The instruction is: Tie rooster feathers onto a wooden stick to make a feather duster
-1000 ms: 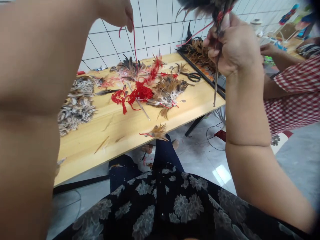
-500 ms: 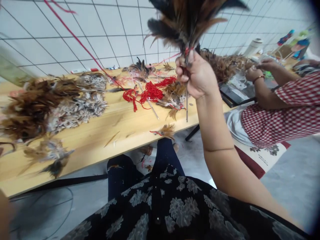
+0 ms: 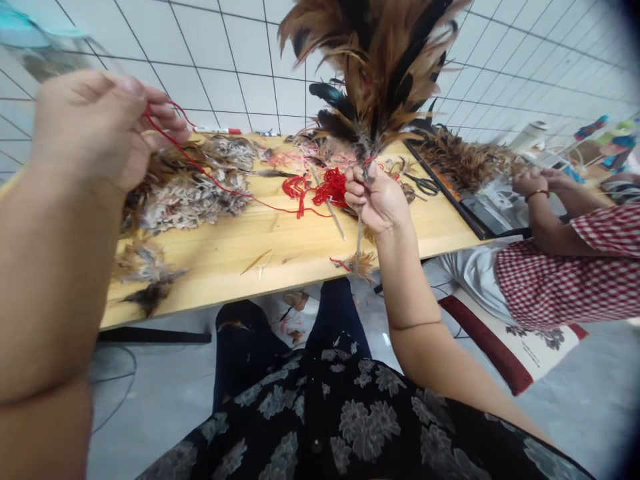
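My right hand (image 3: 376, 199) is closed around the base of an upright bundle of brown and black feathers (image 3: 380, 67) bound on a thin stick (image 3: 359, 237) that points down past the table edge. My left hand (image 3: 103, 123) is raised at the left, its fingers pinched on a red thread (image 3: 200, 175). That thread runs taut across the wooden table (image 3: 280, 250) toward a tangle of red thread (image 3: 323, 189) just left of my right hand.
Piles of grey and brown feathers (image 3: 187, 193) lie on the table's left half, and loose ones at its front edge. Scissors (image 3: 423, 183) and a black tray of brown feathers (image 3: 463, 163) lie at the right. A person in a red checked sleeve (image 3: 565, 267) works beside me.
My left hand has come back into view at the upper left, pulling the red thread taut. My right hand has lowered the feather bundle closer to the table.
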`<state>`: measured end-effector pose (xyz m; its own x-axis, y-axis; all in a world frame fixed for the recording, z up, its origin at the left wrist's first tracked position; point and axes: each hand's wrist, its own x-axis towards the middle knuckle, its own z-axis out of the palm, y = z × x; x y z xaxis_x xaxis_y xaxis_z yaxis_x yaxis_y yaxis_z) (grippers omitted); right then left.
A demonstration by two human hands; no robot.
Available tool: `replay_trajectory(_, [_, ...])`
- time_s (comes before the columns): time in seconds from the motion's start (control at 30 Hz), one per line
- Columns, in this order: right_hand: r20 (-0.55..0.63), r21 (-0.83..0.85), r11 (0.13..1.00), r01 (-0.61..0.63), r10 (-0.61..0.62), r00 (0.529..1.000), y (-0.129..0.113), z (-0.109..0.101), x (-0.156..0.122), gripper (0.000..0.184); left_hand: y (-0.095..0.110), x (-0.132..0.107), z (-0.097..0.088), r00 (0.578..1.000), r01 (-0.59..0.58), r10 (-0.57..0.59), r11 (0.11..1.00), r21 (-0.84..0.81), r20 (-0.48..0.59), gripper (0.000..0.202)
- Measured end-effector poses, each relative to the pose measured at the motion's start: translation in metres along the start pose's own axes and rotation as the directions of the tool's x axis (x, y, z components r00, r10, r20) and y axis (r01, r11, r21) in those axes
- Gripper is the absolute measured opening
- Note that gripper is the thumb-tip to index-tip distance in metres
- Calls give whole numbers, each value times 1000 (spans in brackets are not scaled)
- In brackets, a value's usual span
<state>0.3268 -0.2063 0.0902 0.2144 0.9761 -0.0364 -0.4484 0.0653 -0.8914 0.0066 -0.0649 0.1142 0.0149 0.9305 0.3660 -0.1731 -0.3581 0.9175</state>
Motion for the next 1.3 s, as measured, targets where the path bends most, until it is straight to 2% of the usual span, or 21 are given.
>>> replay_trajectory(0.1, [35,70,997,-26,23,999,3,9,-2,38,-26,-21,7,993,-48,59,994,-101,105,23])
replay_trajectory(0.27, [54,53,998,-32,29,998,10,18,8,38,-77,-34,28,992,8,19,975,-224,121,68])
replay_trajectory(0.37, [81,40,999,-17,13,997,21,17,24,36,-100,-37,33,993,58,-31,970,-235,114,73])
replay_trajectory(0.47, [115,103,993,-54,42,992,36,17,44,33,-114,-39,30,993,70,-53,983,-171,105,66])
replay_trajectory(0.6, [133,151,982,-113,93,987,54,27,65,33,-122,-37,26,986,155,-138,969,-192,96,43])
replay_trajectory(0.73, [170,150,979,-140,114,979,68,44,80,34,-129,-32,24,977,214,-200,944,-251,79,36])
replay_trajectory(0.93, [175,136,967,-217,192,966,87,59,95,33,-131,-36,12,992,121,-115,980,-157,47,39])
replay_trajectory(1.1, [174,101,964,-248,228,958,96,62,96,32,-131,-41,8,990,139,-135,984,-108,45,46])
replay_trajectory(1.3, [225,110,937,-331,301,927,113,71,83,31,-139,-44,20,988,138,-149,973,-187,-45,33])
